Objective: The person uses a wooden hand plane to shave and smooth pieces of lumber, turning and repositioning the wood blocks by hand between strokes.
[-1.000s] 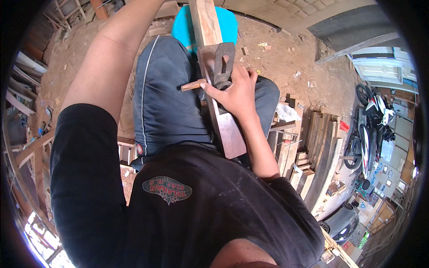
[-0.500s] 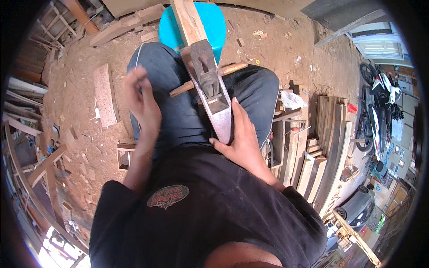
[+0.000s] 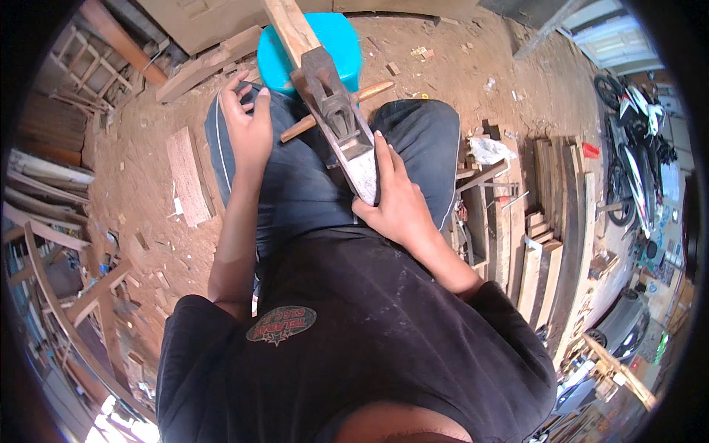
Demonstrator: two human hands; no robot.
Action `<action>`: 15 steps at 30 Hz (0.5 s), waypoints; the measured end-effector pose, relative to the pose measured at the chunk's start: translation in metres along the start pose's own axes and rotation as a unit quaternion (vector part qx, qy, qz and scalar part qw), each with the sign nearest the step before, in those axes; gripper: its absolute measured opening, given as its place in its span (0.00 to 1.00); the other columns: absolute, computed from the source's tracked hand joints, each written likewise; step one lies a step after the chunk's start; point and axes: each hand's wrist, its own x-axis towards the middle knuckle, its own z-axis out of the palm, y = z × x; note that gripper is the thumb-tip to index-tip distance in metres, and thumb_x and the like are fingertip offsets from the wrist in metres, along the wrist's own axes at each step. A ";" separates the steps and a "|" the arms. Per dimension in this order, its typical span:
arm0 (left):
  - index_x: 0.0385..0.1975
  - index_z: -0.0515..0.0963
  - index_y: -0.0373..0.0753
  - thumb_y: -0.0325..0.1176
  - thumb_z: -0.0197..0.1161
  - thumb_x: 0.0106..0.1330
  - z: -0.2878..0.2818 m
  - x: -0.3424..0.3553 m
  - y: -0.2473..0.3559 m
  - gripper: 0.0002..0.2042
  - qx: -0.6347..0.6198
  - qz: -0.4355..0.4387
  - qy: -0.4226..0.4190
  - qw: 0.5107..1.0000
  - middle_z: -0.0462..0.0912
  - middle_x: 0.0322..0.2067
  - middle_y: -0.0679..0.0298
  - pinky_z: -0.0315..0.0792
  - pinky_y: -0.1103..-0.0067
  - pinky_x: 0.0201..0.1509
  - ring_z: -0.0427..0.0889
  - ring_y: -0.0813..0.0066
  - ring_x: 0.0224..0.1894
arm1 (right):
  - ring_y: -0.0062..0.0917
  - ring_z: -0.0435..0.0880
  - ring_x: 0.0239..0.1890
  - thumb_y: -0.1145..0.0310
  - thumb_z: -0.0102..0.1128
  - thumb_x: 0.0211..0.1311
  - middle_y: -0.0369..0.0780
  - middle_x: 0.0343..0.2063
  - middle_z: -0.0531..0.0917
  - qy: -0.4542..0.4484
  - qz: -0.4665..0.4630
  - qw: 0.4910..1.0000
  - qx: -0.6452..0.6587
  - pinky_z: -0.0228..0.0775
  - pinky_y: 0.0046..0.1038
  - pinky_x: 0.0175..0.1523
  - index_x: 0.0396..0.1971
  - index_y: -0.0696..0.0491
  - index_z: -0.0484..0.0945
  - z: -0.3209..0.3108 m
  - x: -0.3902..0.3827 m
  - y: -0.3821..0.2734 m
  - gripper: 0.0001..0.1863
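Left hand (image 3: 249, 127), ten o'clock, is loosely spread; right hand (image 3: 399, 198) cups the plane (image 3: 340, 125), twelve o'clock, which, steadied one-handed, could tip.

At eleven o'clock the top edge cuts off your timber (image 3: 295, 29), whose near end is hidden by your hand plane (image 3: 341, 127), your right hand (image 3: 399, 193) covers part of its side, and scraps (image 3: 422, 52) toward one o'clock are too small to identify.
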 end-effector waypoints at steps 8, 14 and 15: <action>0.66 0.73 0.34 0.42 0.54 0.79 0.016 0.003 -0.003 0.23 0.028 -0.049 -0.165 0.985 0.77 0.64 0.51 0.67 0.70 0.70 0.76 0.63 0.66 | 0.64 0.81 0.51 0.64 0.69 0.46 0.64 0.62 0.71 -0.040 0.039 0.998 0.002 0.77 0.52 0.58 0.79 0.45 0.46 -0.022 -0.060 0.028 0.58; 0.68 0.73 0.35 0.43 0.47 0.82 0.037 -0.001 -0.018 0.23 0.008 -0.044 -0.234 0.971 0.68 0.72 0.51 0.57 0.72 0.77 0.66 0.62 0.75 | 0.56 0.82 0.52 0.67 0.70 0.43 0.57 0.53 0.81 -0.041 0.064 0.996 0.039 0.76 0.46 0.56 0.79 0.43 0.52 -0.034 -0.079 0.036 0.57; 0.68 0.73 0.36 0.43 0.46 0.82 0.039 -0.001 -0.019 0.23 0.015 -0.044 -0.241 0.969 0.67 0.73 0.51 0.56 0.72 0.78 0.65 0.62 0.75 | 0.56 0.82 0.51 0.67 0.70 0.43 0.57 0.52 0.81 -0.036 0.060 0.997 0.043 0.76 0.46 0.56 0.78 0.43 0.53 -0.034 -0.079 0.036 0.57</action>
